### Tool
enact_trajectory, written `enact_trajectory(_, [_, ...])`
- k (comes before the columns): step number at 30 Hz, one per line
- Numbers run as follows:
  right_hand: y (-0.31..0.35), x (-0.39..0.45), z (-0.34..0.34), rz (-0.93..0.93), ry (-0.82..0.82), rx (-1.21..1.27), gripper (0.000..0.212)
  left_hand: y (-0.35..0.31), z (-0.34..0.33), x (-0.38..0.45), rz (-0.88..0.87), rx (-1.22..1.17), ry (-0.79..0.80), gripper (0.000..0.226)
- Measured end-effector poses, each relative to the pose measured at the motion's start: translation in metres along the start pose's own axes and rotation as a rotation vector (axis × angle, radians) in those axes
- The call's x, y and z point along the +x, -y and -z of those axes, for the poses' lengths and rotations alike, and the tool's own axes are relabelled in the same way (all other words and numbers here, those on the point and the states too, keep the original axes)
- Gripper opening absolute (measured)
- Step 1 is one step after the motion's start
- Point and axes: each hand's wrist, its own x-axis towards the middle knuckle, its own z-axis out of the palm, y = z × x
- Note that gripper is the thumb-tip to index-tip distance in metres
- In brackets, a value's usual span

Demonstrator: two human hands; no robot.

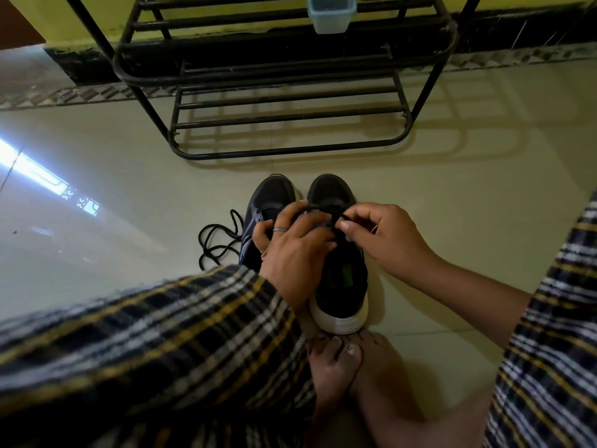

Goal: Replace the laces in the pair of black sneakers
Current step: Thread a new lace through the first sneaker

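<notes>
Two black sneakers stand side by side on the floor, toes pointing away from me. The right sneaker (342,279) has a white heel sole and a green insole label. The left sneaker (269,197) is partly hidden under my left hand (295,244), which wears a ring. My right hand (384,240) pinches a black lace (323,209) stretched across the right sneaker's eyelets, and my left fingers hold the same lace's other part. A loose black lace (219,240) lies coiled on the floor to the left of the shoes.
A black metal shoe rack (290,118) stands just beyond the sneakers against a yellow wall, with a pale blue plastic tub (331,12) on it. My bare feet (342,360) touch the right sneaker's heel. Plaid-clad knees fill the lower corners. Pale tiled floor lies around.
</notes>
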Motion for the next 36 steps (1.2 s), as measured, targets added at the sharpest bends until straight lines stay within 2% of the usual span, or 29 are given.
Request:
enact_trajectory(5, [0.001, -0.002, 0.000, 0.007, 0.044, -0.010, 0.011, -0.003, -0.003, 0.000, -0.009, -0.115, 0.083, 0.032])
enact_trajectory(8, [0.000, -0.002, 0.001, 0.005, 0.039, -0.014, 0.010, 0.000, -0.003, 0.002, 0.056, -0.134, 0.064, 0.034])
enact_trajectory(11, [0.000, -0.002, 0.001, 0.014, 0.021, -0.005, 0.011, -0.003, 0.000, 0.003, 0.141, -0.176, 0.080, 0.024])
enact_trajectory(14, [-0.003, -0.003, 0.000, 0.005, 0.010, 0.003, 0.011, -0.008, 0.004, 0.005, 0.215, -0.159, 0.107, 0.019])
enact_trajectory(20, [0.002, -0.005, 0.000, 0.001, 0.055, 0.083, 0.012, -0.012, 0.007, 0.010, 0.219, -0.093, 0.118, 0.018])
enact_trajectory(24, [0.002, -0.003, 0.000, -0.003, 0.053, 0.100, 0.013, -0.014, 0.004, 0.006, 0.311, -0.286, 0.108, 0.020])
enact_trajectory(27, [0.001, -0.002, 0.000, -0.006, 0.057, 0.103, 0.008, -0.012, 0.003, 0.006, 0.357, -0.446, 0.100, 0.032])
enact_trajectory(33, [0.003, 0.001, 0.002, -0.043, 0.034, 0.198, 0.009, -0.015, 0.010, 0.008, 0.187, -0.117, 0.155, 0.053])
enact_trajectory(36, [0.002, 0.001, 0.003, -0.070, 0.031, 0.230, 0.011, -0.007, 0.008, 0.011, 0.238, 0.104, 0.281, 0.057])
